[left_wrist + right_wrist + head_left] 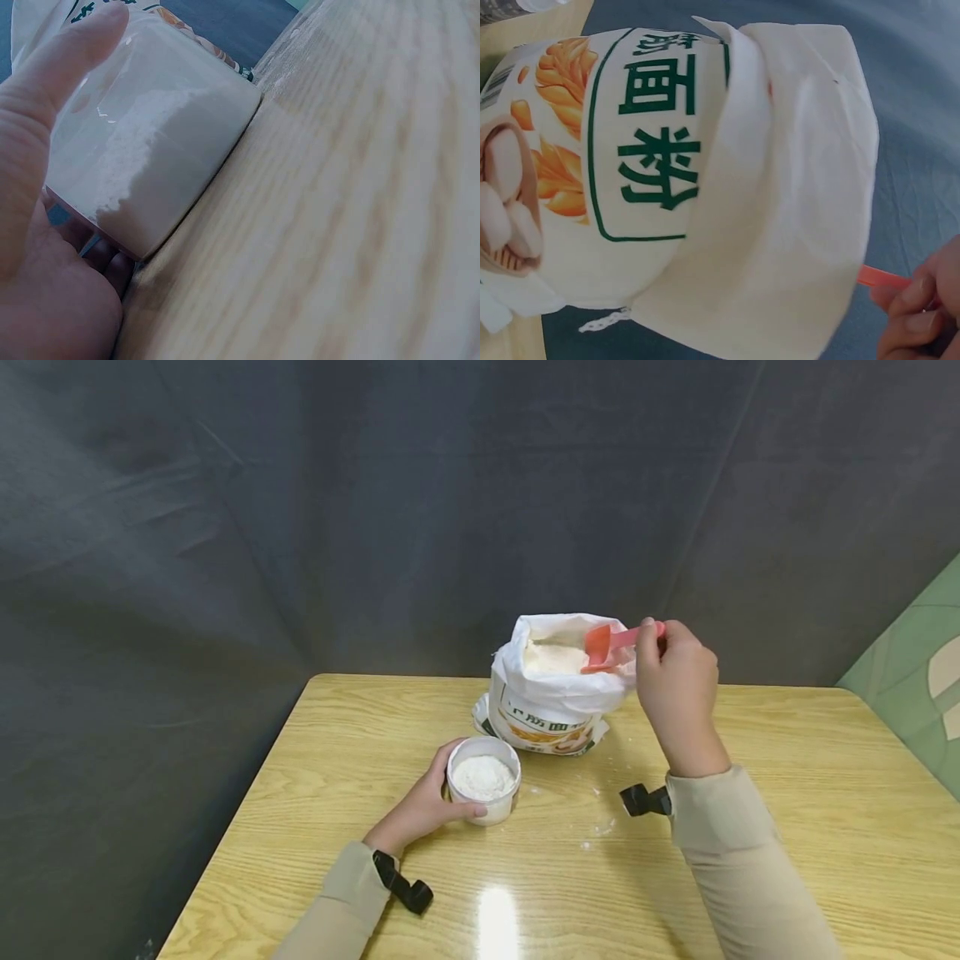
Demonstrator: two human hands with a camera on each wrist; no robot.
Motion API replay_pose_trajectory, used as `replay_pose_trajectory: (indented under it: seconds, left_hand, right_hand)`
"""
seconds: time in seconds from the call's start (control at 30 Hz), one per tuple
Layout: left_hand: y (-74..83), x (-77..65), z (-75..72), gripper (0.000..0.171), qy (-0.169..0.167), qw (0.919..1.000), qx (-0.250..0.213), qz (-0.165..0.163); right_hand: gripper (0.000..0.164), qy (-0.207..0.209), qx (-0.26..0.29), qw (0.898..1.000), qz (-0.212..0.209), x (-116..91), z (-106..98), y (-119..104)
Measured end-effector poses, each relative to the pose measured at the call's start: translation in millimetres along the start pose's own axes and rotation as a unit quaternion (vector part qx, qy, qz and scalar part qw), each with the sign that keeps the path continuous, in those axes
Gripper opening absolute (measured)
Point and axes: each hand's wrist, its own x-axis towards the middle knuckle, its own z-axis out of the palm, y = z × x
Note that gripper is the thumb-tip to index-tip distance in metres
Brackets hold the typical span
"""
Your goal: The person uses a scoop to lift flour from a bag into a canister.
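- When working the orange-red plastic scoop with a pink handle (611, 642), expect light weight and a stiff, smooth body; best held by the handle's end, clear of the powder.
- Located with its blade inside the mouth of the soft white printed flour bag (551, 697), at the right side, on the far part of the yellow wood-grain table (337, 760); impossible to tell whether loaded.
- Pinched at the handle's end by the right hand (678, 685), with thumb and fingers drawn in close around it.
- Note also the small round translucent white plastic tub (501, 811), upright, near and left of the bag, partly filled with fine white powder (483, 777).
- Held by the left hand (426, 803), with fingers bent round the left side and thumb across the near wall, spread to the tub's width.
- Judge the tub rigid, fairly light, perhaps slippery where dusted; grip around the wall, below the rim.
- Treat the bag as heavy and limp at the folded collar; take hold low, around the filled body.
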Motion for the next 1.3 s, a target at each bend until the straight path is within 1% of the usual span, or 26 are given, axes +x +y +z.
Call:
replay_pose_trajectory:
  seconds: [0.13, 0.2, 0.43, 0.6, 0.73, 1.0, 1.17, 1.3]
  left_hand:
    - [-1.1, 0.8, 0.2, 0.103, 0.0, 1.0, -0.001, 0.0]
    - [-1.4, 1.1, 0.2, 0.103, -0.001, 1.0, -0.001, 0.002]
    - [-1.2, 0.4, -0.5, 0.103, 0.003, 1.0, -0.002, 0.0]
    - [-1.6, 1.1, 0.1, 0.103, 0.0, 1.0, 0.0, 0.004]
    - [-1.9, 0.9, 0.1, 0.103, 0.002, 1.0, 0.001, 0.002]
    - [-2.1, -0.3, -0.3, 0.103, 0.003, 1.0, 0.0, -0.004]
    - [-3.8, 0.0, -1.0, 0.102, -0.001, 1.0, 0.0, -0.007]
    - [-2.9, -0.6, -1.4, 0.102, 0.0, 1.0, -0.001, -0.006]
  right_hand:
    - [0.046, -0.038, 0.001, 0.999, 0.014, 4.1, 4.5, -1.9]
    - [0.045, -0.049, 0.0, 0.999, 0.018, 6.7, 7.2, -2.7]
    - [0.047, -0.085, 0.0, 0.996, 0.012, 15.1, 18.3, -10.3]
    - [0.046, -0.101, 0.007, 0.995, 0.017, 17.9, 22.4, -15.3]
    - [0.046, -0.112, 0.028, 0.993, 0.032, 19.1, 24.5, -17.1]
    - [0.052, -0.153, 0.079, 0.981, 0.087, 21.7, 26.3, -23.5]
    - [0.05, -0.162, 0.111, 0.973, 0.122, 23.0, 26.6, -28.1]
    - [0.049, -0.172, 0.131, 0.967, 0.135, 23.8, 25.8, -31.0]
